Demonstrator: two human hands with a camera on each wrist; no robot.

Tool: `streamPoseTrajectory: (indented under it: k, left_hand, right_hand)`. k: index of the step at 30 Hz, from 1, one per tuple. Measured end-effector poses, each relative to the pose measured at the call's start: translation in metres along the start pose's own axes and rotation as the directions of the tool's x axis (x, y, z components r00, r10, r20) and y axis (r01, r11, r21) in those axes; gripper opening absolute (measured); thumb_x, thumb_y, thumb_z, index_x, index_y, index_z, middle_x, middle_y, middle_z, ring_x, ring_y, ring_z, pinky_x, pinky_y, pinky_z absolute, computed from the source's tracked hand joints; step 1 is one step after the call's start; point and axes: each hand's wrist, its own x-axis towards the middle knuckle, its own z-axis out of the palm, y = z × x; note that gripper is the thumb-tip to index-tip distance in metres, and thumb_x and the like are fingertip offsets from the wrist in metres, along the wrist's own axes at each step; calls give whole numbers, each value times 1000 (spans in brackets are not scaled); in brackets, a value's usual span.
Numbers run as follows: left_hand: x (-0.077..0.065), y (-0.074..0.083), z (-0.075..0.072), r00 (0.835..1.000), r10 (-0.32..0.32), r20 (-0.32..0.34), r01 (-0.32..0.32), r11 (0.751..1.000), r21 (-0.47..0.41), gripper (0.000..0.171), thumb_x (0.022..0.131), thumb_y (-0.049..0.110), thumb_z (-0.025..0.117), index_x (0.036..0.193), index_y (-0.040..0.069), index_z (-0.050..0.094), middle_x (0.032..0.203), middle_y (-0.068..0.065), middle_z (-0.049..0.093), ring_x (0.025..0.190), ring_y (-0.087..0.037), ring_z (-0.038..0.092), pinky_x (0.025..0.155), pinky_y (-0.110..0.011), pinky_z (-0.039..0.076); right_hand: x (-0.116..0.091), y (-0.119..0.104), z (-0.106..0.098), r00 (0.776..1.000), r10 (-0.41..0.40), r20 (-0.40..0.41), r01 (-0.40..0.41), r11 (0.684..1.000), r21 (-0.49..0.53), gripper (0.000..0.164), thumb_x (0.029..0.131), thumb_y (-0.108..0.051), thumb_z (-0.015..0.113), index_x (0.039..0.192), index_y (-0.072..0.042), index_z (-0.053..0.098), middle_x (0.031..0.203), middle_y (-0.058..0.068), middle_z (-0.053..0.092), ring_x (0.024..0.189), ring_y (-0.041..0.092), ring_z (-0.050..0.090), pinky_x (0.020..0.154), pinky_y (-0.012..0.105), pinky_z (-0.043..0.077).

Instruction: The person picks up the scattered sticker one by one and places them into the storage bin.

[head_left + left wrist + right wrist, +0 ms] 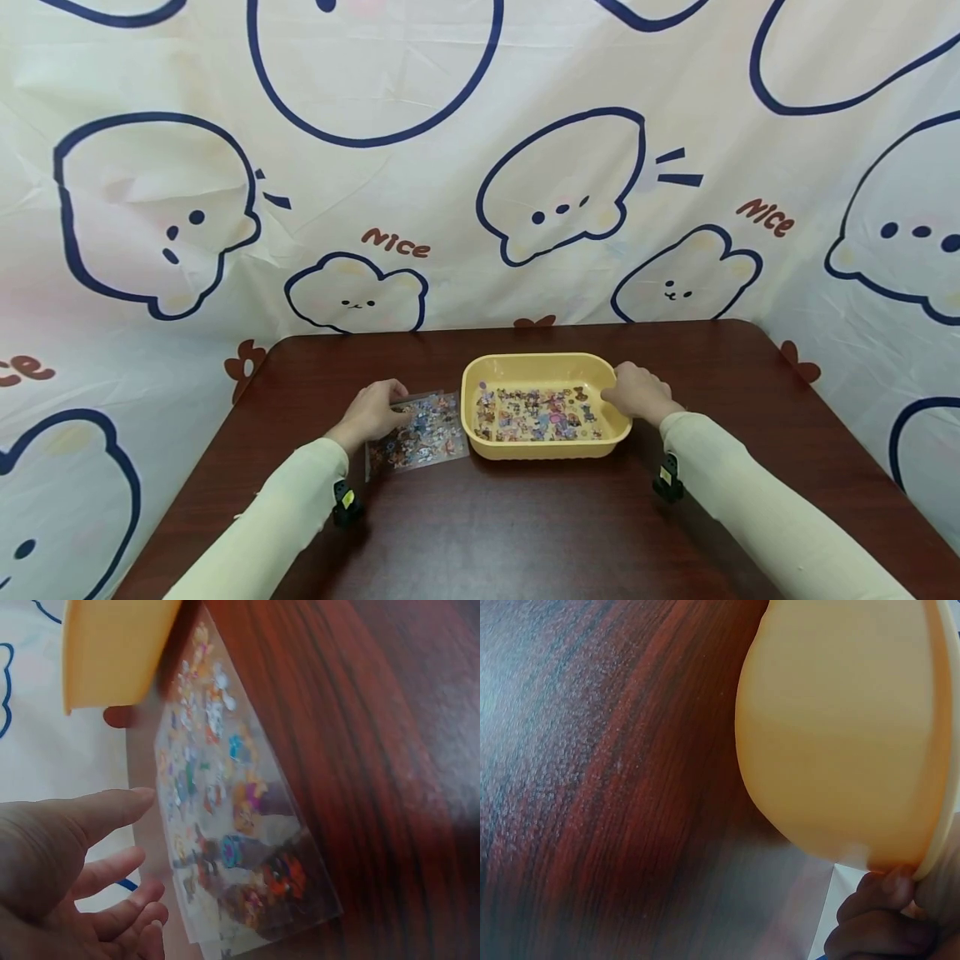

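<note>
My right hand (641, 392) grips the right end of a yellow plastic basin (547, 450), its fingers curled at the rim in the right wrist view. Small colourful cartoon stickers (536, 414) cover much of the basin's bottom. Left of the basin, clear sheets of cartoon stickers (427, 429) lie overlapping on the table. Over the left part of these sheets is my left hand (371, 410). In the left wrist view its loosely bent fingers (112, 814) are beside the sheets' edge, with nothing held between them.
The dark brown wooden table (525, 525) stands against a cream cloth backdrop (450, 192) printed with blue-outlined cartoon faces. Both wrists wear a small black camera. The basin's left end stands close against the sticker sheets.
</note>
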Motion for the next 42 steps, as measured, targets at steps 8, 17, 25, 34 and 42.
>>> streamPoseTrajectory:
  k: [8,17,25,34,42]
  left_hand:
    - [3,-6,3,1000,-3,12,3,998,57,41,83,23,74,117,5,61,125,-16,63,112,-31,59,92,-48,49]
    - [4,-10,8,1000,0,17,-2,988,151,50,81,30,77,121,6,60,122,-17,57,114,-35,50,92,-51,45]
    - [7,-11,10,1000,-3,19,-1,981,196,49,80,32,78,118,6,61,117,-16,56,107,-32,49,86,-47,45]
    - [9,-12,8,999,-11,40,4,987,163,45,79,30,79,112,6,59,113,-15,54,96,-27,47,80,-41,43]
    - [8,-13,7,999,18,29,-22,987,159,46,78,32,80,107,8,52,100,-10,55,86,-24,46,75,-39,38]
  right_hand:
    - [-2,-2,-2,1000,1,-2,-1,1000,-13,44,92,-29,57,123,2,57,88,9,64,71,19,59,67,35,40]
    - [-2,-2,-2,1000,4,1,-4,1000,-19,45,92,-29,57,125,3,56,89,10,64,70,19,59,65,33,40]
    - [-3,-4,-2,1000,9,6,-9,1000,-18,44,93,-29,57,124,2,57,87,10,64,70,20,59,66,34,41]
    - [-2,-4,-4,1000,7,10,-6,1000,-23,44,93,-29,56,125,2,56,89,10,65,70,20,60,66,34,40]
    - [-3,-4,-4,1000,0,10,0,1000,-18,42,93,-29,56,122,2,58,86,9,64,69,20,59,66,34,40]
